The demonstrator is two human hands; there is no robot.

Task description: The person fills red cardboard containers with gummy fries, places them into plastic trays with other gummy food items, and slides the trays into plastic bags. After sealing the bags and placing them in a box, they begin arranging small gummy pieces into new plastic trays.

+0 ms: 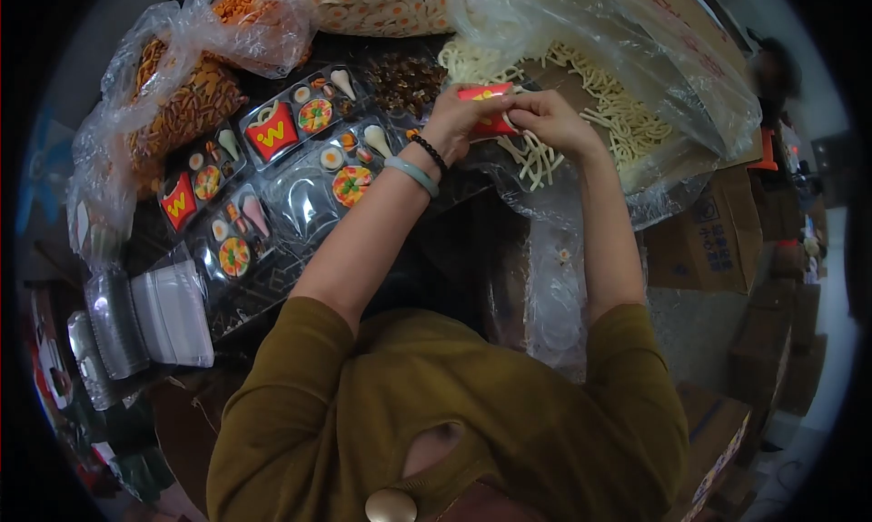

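Observation:
My left hand [454, 122], with a dark beaded bracelet and a pale bangle at its wrist, is closed on a red packet [486, 93] with a yellow mark. My right hand [545, 120] pinches at the packet's right side; what lies between its fingertips is too small to tell. Pale fry-like sticks [536, 161] lie just below my right hand, and more pale sticks [627, 122] fill an open plastic-lined box to the right. Left of my hands, clear trays hold a red packet [272, 133], a pizza-like disc [351, 185] and other small food-shaped pieces.
Plastic bags of orange-brown pieces [186, 104], orange bits [247, 9] and white-and-orange discs [386, 4] line the far side. Dark brown pieces [404, 81] lie behind my left hand. Stacked clear trays [168, 313] stand at left, a cardboard box [713, 236] at right.

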